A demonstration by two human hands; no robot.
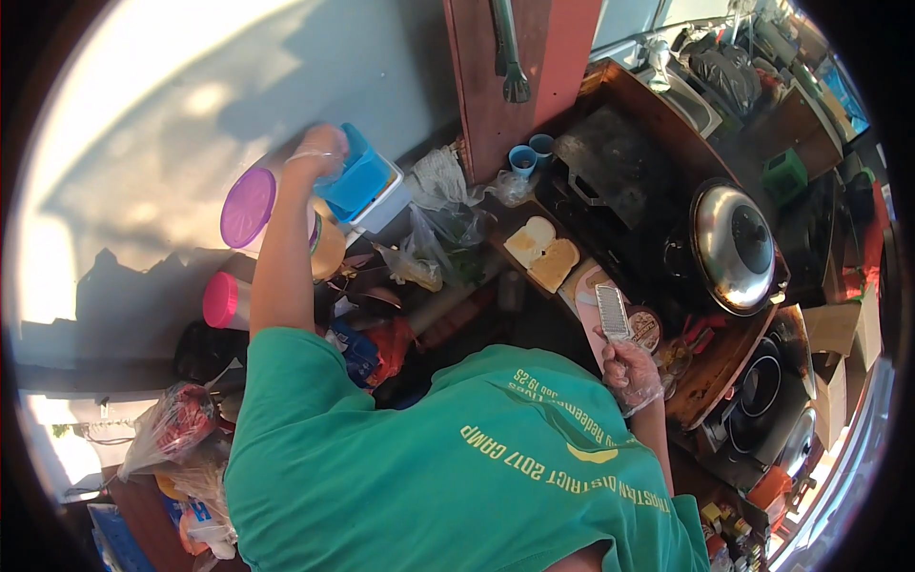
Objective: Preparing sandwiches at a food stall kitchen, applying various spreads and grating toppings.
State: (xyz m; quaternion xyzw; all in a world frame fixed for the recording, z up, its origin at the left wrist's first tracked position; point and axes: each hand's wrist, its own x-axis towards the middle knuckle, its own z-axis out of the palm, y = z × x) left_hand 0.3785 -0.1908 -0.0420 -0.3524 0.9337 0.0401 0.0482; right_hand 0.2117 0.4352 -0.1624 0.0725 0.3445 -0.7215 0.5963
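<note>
My left hand, in a thin transparent glove, is at the far left with its fingers closed on the edge of a blue lid. The lid is tilted up over a white box; the contents are mostly hidden. My right hand, also gloved, grips a small metal grater by its lower end. Beside the grater lies a round, brownish patterned disc. Two slices of bread rest side by side on the narrow counter, beyond the grater; one looks paler with a yellowish middle.
A purple-lidded tub and a pink-lidded jar stand at the left. On the right are a dark griddle and a pot with a shiny domed lid. Blue cups sit behind the bread. Plastic bags crowd the middle.
</note>
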